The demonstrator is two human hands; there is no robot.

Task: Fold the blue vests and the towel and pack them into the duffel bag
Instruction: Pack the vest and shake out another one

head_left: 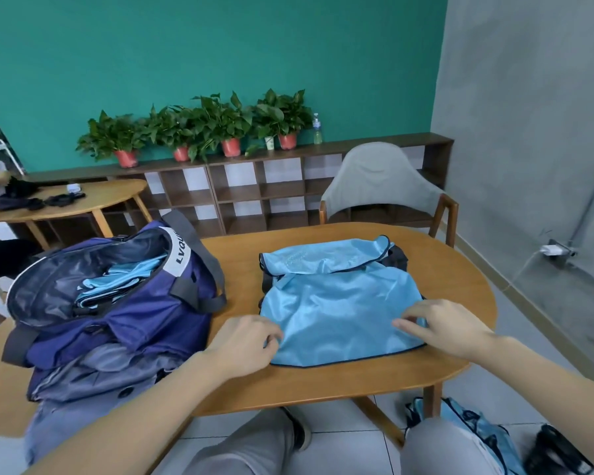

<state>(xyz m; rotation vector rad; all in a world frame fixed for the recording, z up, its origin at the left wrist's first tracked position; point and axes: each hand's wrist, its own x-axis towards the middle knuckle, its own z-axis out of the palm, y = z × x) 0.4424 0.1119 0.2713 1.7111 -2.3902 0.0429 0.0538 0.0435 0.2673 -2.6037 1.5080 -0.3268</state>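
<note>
folding is in hand: the left hand (246, 341) and right hand (441, 325) each pinch the blue vest's (336, 303) near corners on the surface (357, 378); next, likely lift them toward its far edge, then pack it into the duffel bag (110, 296).

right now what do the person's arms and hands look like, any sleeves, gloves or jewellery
Both arms are bare as far up as the frame shows, with no sleeve in view. The left hand and the right hand wear no gloves, and no ring, watch or bracelet shows on the fingers or wrists. Nothing is written or marked on them. Grey trousers cover the knees below.
</note>
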